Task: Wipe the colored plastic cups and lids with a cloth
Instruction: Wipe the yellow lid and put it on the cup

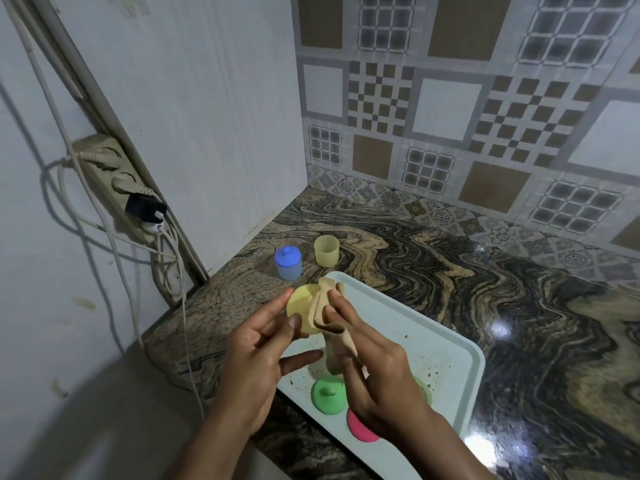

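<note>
- A person's left hand (256, 351) holds a yellow lid (302, 311) in the air above the near-left corner of a pale tray (398, 306). The thumb and forefinger pinch its rim and the other fingers are spread loose.
- The right hand (374, 368), over the tray's near half, grips a beige cloth (325, 308) and its fingertips press a folded pad of it onto the right edge of the lid.
- The relation that matters: the lid's flat face is turned toward the right fingers and lies just to their left, with only the cloth between them. The lid is a disc with no long axis, while the cloth's loose tail hangs straight down toward the tray.
- Both hands meet at the lid. The wiping stroke appears to fall to the right hand, with the left turning the rim.
- On the tray's near edge lie a green lid (329, 396) and a pink lid (360, 427), both partly hidden by the right wrist.
- Beyond the tray's far-left corner, on the marbled counter (519, 306), stand a blue cup (288, 265) with its lid on and an open yellow cup (326, 251).
- Left of the tray a power strip (114, 181) hangs on the wall.
- No brand, label or writing can be read anywhere.
</note>
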